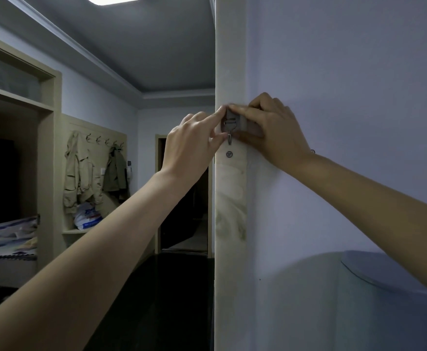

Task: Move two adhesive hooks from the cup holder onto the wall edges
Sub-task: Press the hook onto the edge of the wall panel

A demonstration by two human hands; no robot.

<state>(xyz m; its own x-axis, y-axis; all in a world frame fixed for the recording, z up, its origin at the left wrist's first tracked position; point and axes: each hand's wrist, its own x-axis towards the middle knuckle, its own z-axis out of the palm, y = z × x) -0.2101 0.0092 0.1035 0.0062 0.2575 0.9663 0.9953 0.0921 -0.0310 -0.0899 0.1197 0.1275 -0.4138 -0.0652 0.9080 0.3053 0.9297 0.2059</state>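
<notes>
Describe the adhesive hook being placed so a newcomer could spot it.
Find the pale vertical wall edge mid-frame. At hand height both hands pinch the adhesive hook against it: a grey pad with a metal hook hanging down, just above a round SF sticker.

An adhesive hook point(230, 127) sits on the wall edge point(230, 72) between the left hand point(194, 145) on its left and the right hand point(270, 127) on its right, above a round sticker point(229, 154), with hung jackets point(80, 173) far behind at left.
</notes>
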